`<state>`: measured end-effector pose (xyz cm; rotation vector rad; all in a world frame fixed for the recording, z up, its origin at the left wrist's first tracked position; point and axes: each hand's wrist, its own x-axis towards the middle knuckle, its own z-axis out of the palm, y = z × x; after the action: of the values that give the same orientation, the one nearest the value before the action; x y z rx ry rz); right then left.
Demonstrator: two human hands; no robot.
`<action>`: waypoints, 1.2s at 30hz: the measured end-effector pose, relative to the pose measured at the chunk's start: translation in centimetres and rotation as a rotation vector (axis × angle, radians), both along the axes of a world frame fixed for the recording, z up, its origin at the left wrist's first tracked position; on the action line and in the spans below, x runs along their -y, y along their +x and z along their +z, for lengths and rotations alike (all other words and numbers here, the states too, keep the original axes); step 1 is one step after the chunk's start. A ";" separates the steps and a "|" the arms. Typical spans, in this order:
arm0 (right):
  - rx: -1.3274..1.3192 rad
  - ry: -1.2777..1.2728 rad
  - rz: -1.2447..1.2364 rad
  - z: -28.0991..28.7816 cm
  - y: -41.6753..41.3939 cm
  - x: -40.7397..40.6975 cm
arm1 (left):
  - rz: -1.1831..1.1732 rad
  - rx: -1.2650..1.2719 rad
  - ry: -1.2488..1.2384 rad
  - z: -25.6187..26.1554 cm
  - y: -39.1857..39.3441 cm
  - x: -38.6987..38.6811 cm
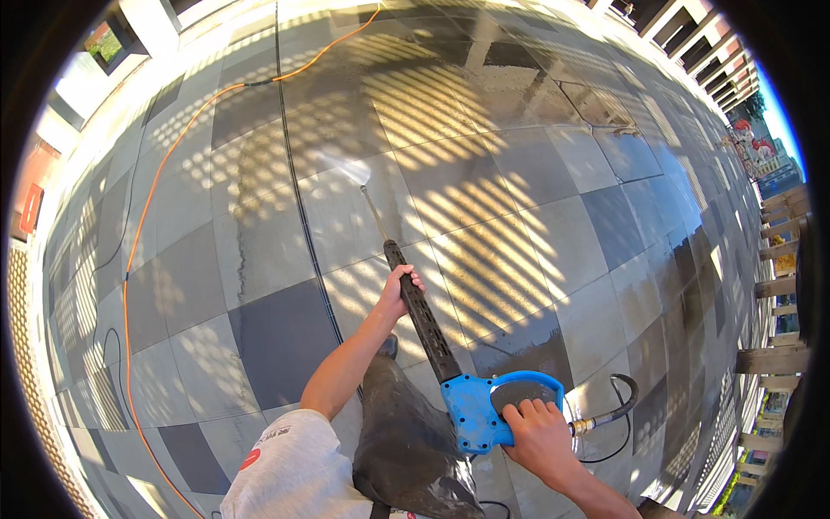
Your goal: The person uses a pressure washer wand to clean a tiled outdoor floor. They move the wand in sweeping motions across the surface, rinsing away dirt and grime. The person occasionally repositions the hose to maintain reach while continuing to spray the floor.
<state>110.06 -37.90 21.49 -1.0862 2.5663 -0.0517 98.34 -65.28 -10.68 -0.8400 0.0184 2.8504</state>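
A pressure washer gun (470,412) with a blue body and guard lies across the view, with its long black perforated barrel sleeve (425,318) pointing up and left. My left hand (402,290) is wrapped around the upper part of that sleeve. At the blue grip my right hand (538,431) is closed; whether a finger presses the trigger is hidden. From the nozzle (363,188) at the end of the thin metal lance, a white fan of water spray (343,167) strikes the paving tiles. A black hose (619,409) joins the gun through a brass fitting (581,426).
An orange hose or cable (144,207) curves over the tiles at left, near a thin dark cable (123,233). A narrow slotted drain channel (299,201) crosses the floor. Wet, reflective tiles (538,97) spread ahead and right. Wooden slats (771,361) line the right edge.
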 end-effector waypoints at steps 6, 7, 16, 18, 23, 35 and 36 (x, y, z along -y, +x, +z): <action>-0.038 -0.024 -0.053 -1.3 -3.5 6.0 | -0.071 -0.026 -0.083 0.3 -6.2 6.5; -0.035 -0.025 -0.070 -1.6 -3.8 6.6 | -0.069 -0.036 -0.105 0.3 -6.9 7.3; -0.042 -0.141 -0.155 -3.9 -2.2 6.2 | -0.127 -0.064 -0.201 1.9 -8.2 8.7; -0.036 -0.165 -0.183 -4.1 -0.8 4.9 | -0.154 -0.039 -0.206 2.7 -7.5 7.6; 0.038 -0.311 -0.429 -4.9 6.2 -0.8 | -0.296 0.022 -0.314 5.6 -4.8 0.6; 0.153 -0.538 -1.541 -3.4 40.1 -9.7 | -0.861 -0.145 0.138 9.0 16.0 -38.5; 0.149 -0.536 -1.629 -2.9 42.6 -9.5 | -0.938 -0.103 0.198 8.5 19.3 -41.8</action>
<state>152.70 -28.42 18.63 1.0828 2.5574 -1.1359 117.65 -23.48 -2.22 -0.4562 0.1097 1.9622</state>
